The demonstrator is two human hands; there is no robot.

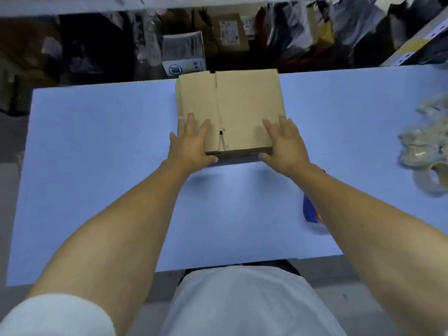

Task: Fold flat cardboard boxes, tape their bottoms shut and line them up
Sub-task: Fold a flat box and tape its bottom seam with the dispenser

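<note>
Both hands (191, 144) at stack's (242, 103) near edge

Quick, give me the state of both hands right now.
Left hand: open, fingers flat on the stack of flat cardboard boxes, thumb at its near edge.
Right hand: open, fingers flat on the same stack, thumb at its near edge.
</note>
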